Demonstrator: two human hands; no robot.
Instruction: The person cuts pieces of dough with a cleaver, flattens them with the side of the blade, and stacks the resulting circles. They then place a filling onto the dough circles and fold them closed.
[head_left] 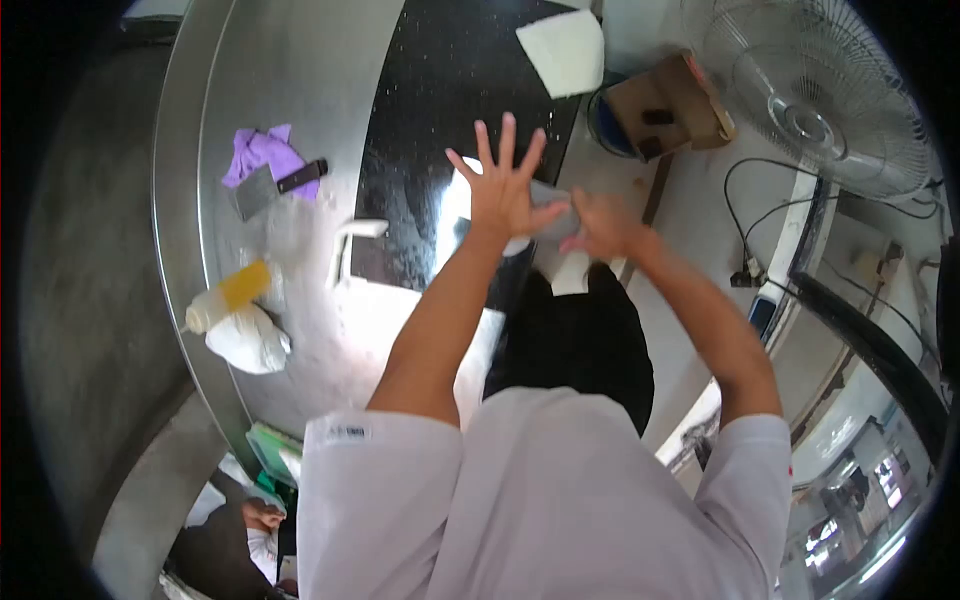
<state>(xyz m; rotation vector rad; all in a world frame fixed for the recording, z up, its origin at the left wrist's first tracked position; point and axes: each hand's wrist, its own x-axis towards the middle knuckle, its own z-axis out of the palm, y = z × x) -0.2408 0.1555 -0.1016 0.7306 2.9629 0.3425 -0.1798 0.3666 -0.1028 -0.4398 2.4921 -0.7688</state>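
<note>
My left hand (503, 195) is raised over the black board (410, 120), its fingers spread wide and holding nothing. To its right, my right hand (603, 228) is blurred by motion, its fingers closed at the edge of a thin greyish thing (552, 208) that lies between the two hands and is too smeared to name. The left thumb points towards this thing. A white sheet (565, 52) lies at the board's far right corner. A bent white strip (350, 245) rests at the board's left edge.
On the metal table (300, 60), a scraper (256, 192) lies on a purple cloth (268, 152), near a yellow bottle (232, 294) and a white bag (248, 340). A cardboard box (672, 108) and fan (808, 125) stand right. Another person's hand (263, 515) shows lower left.
</note>
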